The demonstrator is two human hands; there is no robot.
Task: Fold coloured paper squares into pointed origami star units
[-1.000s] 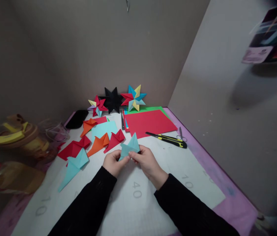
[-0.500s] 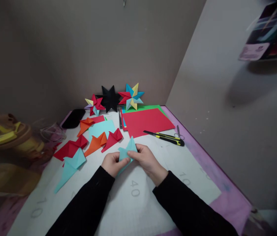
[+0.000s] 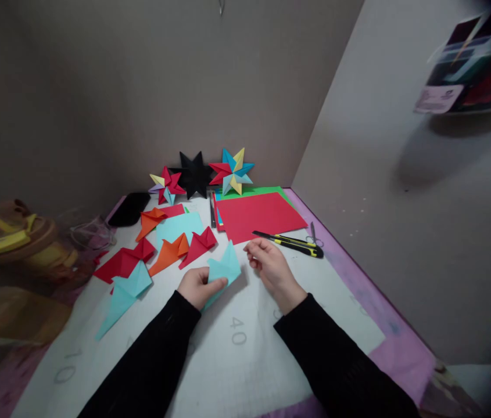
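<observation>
Over the tabletop (image 3: 406, 371), a light-blue folded paper unit (image 3: 226, 267)
The left hand (image 3: 195, 288) grasps it with its fingers; the right hand (image 3: 273, 274), just right of it, has released, loosely curled fingers.

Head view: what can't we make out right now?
- Left hand, head view: finger ends hidden behind the light blue folded paper.
- Green sheet, head view: mostly covered by the red sheet.
- Pink label, head view: print too small and blurred.
- Dark object at upper right, head view: lost in the dark right edge.
- Brown object, head view: blurred, cut off by left edge.
</observation>
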